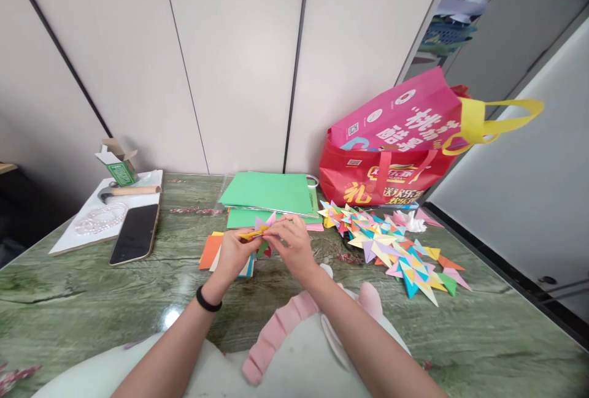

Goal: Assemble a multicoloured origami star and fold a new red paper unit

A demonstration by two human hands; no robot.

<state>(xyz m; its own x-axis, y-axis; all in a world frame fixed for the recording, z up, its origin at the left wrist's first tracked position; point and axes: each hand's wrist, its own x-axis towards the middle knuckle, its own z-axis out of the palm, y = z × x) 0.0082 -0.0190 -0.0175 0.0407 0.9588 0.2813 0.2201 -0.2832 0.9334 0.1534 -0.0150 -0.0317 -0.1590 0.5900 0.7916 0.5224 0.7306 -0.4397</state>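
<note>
My left hand and my right hand meet above the green marble table, both pinched on a small folded paper piece with pink, yellow and green points. A black band circles my left wrist. Beneath the hands lies a small stack of coloured paper squares, orange on top. Right of my hands spreads a pile of finished multicoloured paper stars.
Green paper sheets lie stacked at the back. A red and pink shopping bag stands back right. At left are a phone, a bead bracelet, a hammer and a small green box on a white board.
</note>
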